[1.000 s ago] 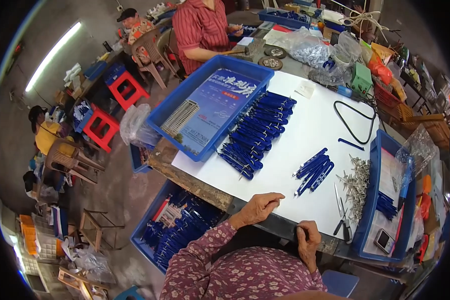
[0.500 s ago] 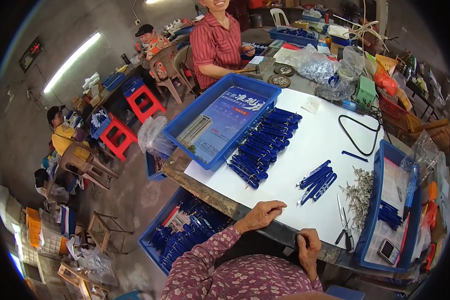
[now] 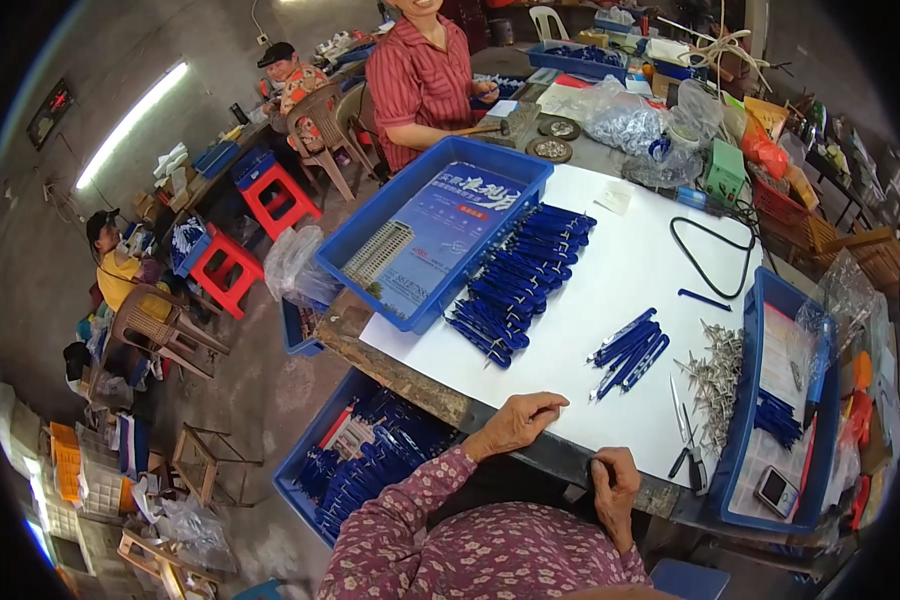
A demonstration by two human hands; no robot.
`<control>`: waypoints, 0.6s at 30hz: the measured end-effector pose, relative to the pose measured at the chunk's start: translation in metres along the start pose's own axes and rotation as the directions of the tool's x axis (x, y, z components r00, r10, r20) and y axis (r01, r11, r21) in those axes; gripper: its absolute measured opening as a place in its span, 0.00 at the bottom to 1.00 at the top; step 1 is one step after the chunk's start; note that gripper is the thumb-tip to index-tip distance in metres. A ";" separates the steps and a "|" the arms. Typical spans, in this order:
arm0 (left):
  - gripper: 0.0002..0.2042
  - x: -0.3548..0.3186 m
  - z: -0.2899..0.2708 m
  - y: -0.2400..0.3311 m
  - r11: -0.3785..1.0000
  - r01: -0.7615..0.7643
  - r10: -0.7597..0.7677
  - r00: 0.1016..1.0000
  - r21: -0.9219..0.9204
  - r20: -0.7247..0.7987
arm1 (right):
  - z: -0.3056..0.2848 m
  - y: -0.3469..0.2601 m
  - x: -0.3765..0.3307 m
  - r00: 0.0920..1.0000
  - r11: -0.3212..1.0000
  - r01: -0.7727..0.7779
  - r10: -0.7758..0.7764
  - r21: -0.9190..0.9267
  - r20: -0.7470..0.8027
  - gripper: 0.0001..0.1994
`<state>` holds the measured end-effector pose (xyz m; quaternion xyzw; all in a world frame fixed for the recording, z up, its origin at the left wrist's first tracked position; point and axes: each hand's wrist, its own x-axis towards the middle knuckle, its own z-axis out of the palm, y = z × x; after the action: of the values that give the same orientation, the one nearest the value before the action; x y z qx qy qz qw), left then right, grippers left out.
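Observation:
My left hand (image 3: 517, 424) rests on the near edge of the white-covered table (image 3: 630, 240), its fingers drawn together and holding nothing I can see. At the same edge, my right hand (image 3: 615, 486) is curled with its fingers folded in; nothing shows in it. Beyond them lies a small bunch of slim blue plastic pieces (image 3: 630, 352). A long stacked row of similar blue pieces with metal tips (image 3: 525, 275) lies farther left. To the right are a heap of small metal parts (image 3: 715, 375) and black-handled scissors (image 3: 688, 455), near my right hand.
A large blue tray (image 3: 340, 250) stands at the left; another blue tray (image 3: 740, 470) at the right holds blue pieces and a small device (image 3: 775, 491). Below the table edge sits a blue bin (image 3: 295, 490) full of blue pieces. A black loop (image 3: 682, 245) lies farther back. A person in red (image 3: 415, 80) is across.
The whole view has shifted slightly, so things sit a little farther left and up. Both my hands stay at the table edge, and the objects keep their places.

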<state>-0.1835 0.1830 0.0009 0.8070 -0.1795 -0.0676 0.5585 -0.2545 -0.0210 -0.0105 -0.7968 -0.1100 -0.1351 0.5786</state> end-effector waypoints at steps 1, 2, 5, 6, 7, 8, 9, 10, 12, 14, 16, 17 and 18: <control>0.10 0.001 0.000 -0.002 1.000 -0.015 0.015 1.000 -0.002 -0.010 | 0.000 0.000 0.000 1.000 1.000 -0.015 0.015 -0.012 0.000 0.01; 0.10 0.002 -0.001 -0.003 1.000 -0.030 0.030 0.999 -0.006 -0.019 | 0.001 -0.001 0.002 1.000 1.000 -0.005 0.005 -0.028 0.003 0.01; 0.09 0.003 0.000 0.001 0.998 -0.057 0.056 0.995 -0.019 -0.077 | 0.002 -0.001 0.005 1.000 0.999 0.015 -0.015 -0.042 0.003 0.02; 0.09 0.004 -0.003 0.004 0.999 -0.053 0.053 0.996 -0.008 -0.077 | 0.003 -0.001 0.007 1.000 0.999 0.020 -0.019 -0.042 0.007 0.02; 0.09 0.003 -0.003 0.002 0.999 -0.040 0.040 0.996 -0.001 -0.078 | 0.003 0.000 0.007 1.000 0.999 0.025 -0.024 -0.040 0.010 0.02; 0.09 0.002 -0.002 0.002 1.000 -0.018 0.017 0.997 -0.006 -0.071 | 0.003 -0.001 0.007 1.000 0.999 0.008 -0.007 -0.054 0.006 0.02; 0.09 0.002 -0.003 0.002 1.000 0.003 -0.003 0.998 -0.008 -0.068 | 0.004 -0.001 0.008 1.000 0.999 0.015 -0.015 -0.040 0.004 0.02; 0.09 0.003 -0.003 0.002 1.000 0.006 -0.007 0.998 -0.020 -0.059 | 0.005 -0.001 0.009 1.000 0.999 0.024 -0.024 -0.024 0.003 0.02; 0.09 0.003 -0.001 0.000 0.999 -0.018 0.016 0.998 -0.032 -0.062 | 0.004 0.000 0.007 1.000 0.999 0.014 -0.014 -0.039 0.003 0.02; 0.09 0.004 -0.001 -0.003 1.000 -0.019 0.018 0.998 -0.021 -0.058 | 0.004 0.002 0.007 1.000 0.999 0.009 -0.008 -0.050 0.012 0.02; 0.08 0.002 0.000 -0.002 0.997 -0.072 0.072 0.994 -0.001 -0.085 | 0.004 0.002 0.005 1.000 1.000 -0.001 0.001 -0.026 0.021 0.03; 0.08 0.002 -0.001 -0.001 0.998 -0.059 0.058 0.994 -0.009 -0.095 | 0.004 0.001 0.005 0.999 1.000 -0.008 0.009 -0.027 0.038 0.03; 0.08 0.002 -0.001 0.000 0.998 -0.061 0.060 0.994 -0.003 -0.089 | 0.004 0.002 0.005 1.000 0.999 0.008 -0.007 -0.037 0.026 0.03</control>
<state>-0.1811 0.1830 0.0012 0.8018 -0.1786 -0.0150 0.5700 -0.2492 -0.0171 -0.0116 -0.8085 -0.1180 -0.1293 0.5618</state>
